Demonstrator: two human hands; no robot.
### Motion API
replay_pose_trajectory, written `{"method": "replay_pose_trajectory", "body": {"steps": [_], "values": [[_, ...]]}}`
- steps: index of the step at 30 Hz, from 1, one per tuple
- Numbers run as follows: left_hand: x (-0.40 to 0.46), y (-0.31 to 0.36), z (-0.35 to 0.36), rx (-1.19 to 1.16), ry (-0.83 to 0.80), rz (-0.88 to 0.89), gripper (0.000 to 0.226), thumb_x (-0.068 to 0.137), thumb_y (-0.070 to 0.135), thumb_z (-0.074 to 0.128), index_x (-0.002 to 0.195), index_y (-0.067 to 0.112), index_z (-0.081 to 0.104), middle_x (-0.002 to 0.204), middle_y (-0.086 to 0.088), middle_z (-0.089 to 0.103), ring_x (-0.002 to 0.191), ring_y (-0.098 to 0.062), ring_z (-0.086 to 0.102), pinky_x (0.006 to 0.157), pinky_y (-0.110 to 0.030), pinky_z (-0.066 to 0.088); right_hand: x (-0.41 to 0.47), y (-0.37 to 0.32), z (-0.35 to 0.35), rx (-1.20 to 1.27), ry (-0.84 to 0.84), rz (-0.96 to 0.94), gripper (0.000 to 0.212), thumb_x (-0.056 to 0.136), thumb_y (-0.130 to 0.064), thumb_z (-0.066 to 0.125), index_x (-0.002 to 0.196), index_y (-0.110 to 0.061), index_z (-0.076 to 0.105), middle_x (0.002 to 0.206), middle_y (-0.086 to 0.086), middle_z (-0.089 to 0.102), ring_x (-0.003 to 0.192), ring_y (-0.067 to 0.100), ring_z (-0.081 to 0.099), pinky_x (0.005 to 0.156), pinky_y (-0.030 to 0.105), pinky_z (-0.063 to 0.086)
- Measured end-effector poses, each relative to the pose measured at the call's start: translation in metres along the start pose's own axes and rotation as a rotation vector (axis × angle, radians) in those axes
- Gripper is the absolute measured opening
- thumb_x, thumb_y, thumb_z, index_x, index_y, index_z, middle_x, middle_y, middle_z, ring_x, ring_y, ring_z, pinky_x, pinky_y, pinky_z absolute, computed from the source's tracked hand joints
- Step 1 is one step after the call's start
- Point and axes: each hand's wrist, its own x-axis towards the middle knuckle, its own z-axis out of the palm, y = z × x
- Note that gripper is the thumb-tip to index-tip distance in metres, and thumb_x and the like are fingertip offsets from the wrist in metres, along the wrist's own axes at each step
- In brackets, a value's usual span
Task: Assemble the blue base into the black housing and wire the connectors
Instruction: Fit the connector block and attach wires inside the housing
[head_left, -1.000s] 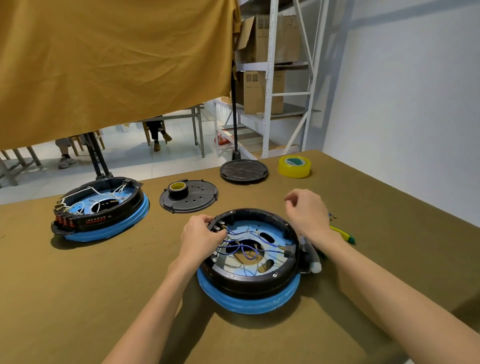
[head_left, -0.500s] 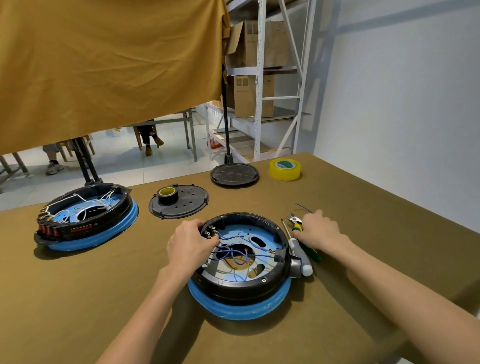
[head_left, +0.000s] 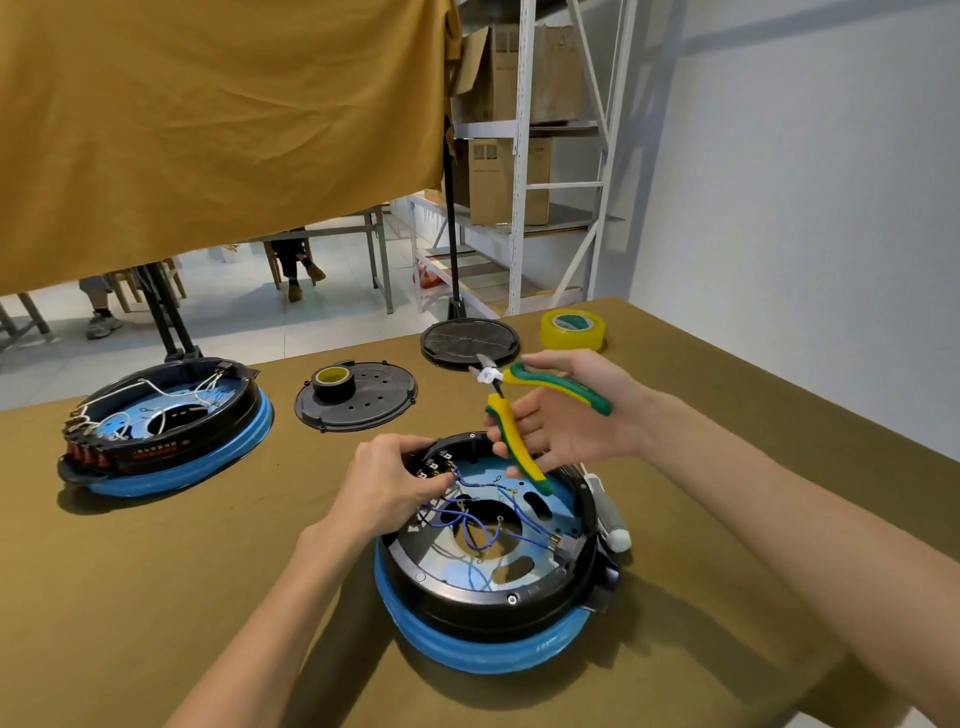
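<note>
The counter (head_left: 156, 597) fills the lower half of the frame and carries everything. In the lower centre the black housing (head_left: 467, 603) sits on the blue base (head_left: 483, 654), so the base seems already seated and the wiring is the step in hand. A second unit (head_left: 166, 431) of the same kind, with white wires, stands at the middle left, perhaps as a model to copy. Two black lids lie behind: a perforated lid (head_left: 356, 397) carrying a dark tape roll (head_left: 333, 382), and a round ribbed lid (head_left: 470, 343) further back. A yellow tape roll (head_left: 572, 330) stands to the upper right of centre, near it.

The left hand (head_left: 392, 483) rests on the housing's far left rim, its grip pinching near the terminals where the blue wires (head_left: 483, 519) start, probably to hold a connector steady. The right hand (head_left: 566, 415) is raised above the housing, its grip around the pliers (head_left: 511, 410) with handles spread, nose pointing away; I judge it is turning the tool to bring it to the terminals. A screwdriver (head_left: 610, 519) lies just beside the housing's right side, within reach.
</note>
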Motion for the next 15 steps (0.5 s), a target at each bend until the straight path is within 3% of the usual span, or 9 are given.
{"method": "replay_pose_trajectory", "body": {"steps": [3, 6, 9, 15], "values": [[0.001, -0.001, -0.001, -0.006, -0.025, 0.034, 0.058, 0.077, 0.038, 0.088, 0.129, 0.019, 0.071, 0.111, 0.006, 0.074, 0.096, -0.004, 0.066, 0.073, -0.008, 0.048, 0.002, 0.002, 0.002, -0.123, -0.094, 0.077, 0.058, 0.093, -0.041, 0.064, 0.128, 0.003, 0.057, 0.117, 0.018, 0.062, 0.111, 0.03, 0.059, 0.107, 0.05, 0.048], [0.002, -0.003, 0.0, -0.03, -0.038, 0.044, 0.058, 0.076, 0.036, 0.089, 0.128, 0.018, 0.072, 0.11, 0.008, 0.073, 0.096, -0.002, 0.066, 0.077, -0.01, 0.048, 0.006, -0.001, 0.005, -0.393, 0.018, 0.232, 0.042, 0.091, -0.03, 0.068, 0.119, 0.0, 0.06, 0.109, 0.017, 0.067, 0.1, 0.028, 0.066, 0.107, 0.048, 0.049], [0.003, -0.004, 0.001, -0.035, -0.033, 0.05, 0.057, 0.076, 0.036, 0.089, 0.128, 0.018, 0.072, 0.11, 0.007, 0.074, 0.097, -0.004, 0.067, 0.083, -0.017, 0.053, 0.012, -0.003, 0.015, -0.682, 0.148, 0.379, 0.043, 0.091, -0.035, 0.07, 0.115, -0.001, 0.063, 0.104, 0.016, 0.069, 0.094, 0.029, 0.069, 0.096, 0.047, 0.057], [0.002, -0.006, 0.002, -0.05, -0.025, 0.052, 0.06, 0.077, 0.035, 0.088, 0.131, 0.016, 0.07, 0.115, 0.004, 0.074, 0.102, -0.008, 0.067, 0.09, -0.022, 0.055, 0.029, 0.001, 0.03, -0.851, 0.269, 0.393, 0.035, 0.092, -0.033, 0.07, 0.108, -0.003, 0.064, 0.107, 0.018, 0.07, 0.097, 0.032, 0.073, 0.09, 0.05, 0.06]]}}
